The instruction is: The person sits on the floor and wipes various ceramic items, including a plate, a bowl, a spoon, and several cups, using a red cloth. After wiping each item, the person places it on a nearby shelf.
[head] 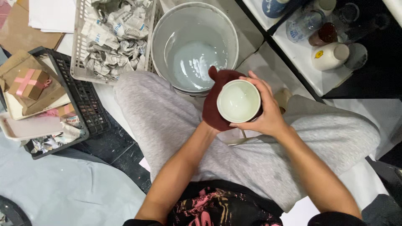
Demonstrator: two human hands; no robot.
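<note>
The right hand grips a pale cup; the left hand, wrapped in a dark red cloth, presses against the cup's side above a white bucket.

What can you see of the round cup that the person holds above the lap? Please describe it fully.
The cup is round, with a pale, glossy inside that looks like glazed ceramic; its outside is dark where it shows at the right edge. It is upright, with the mouth facing the camera, and nothing solid shows inside it. The right hand grips its rim and side. The left hand, covered by a dark red cloth, presses against its left side. It is over the grey trousers, next to the white bucket.
</note>
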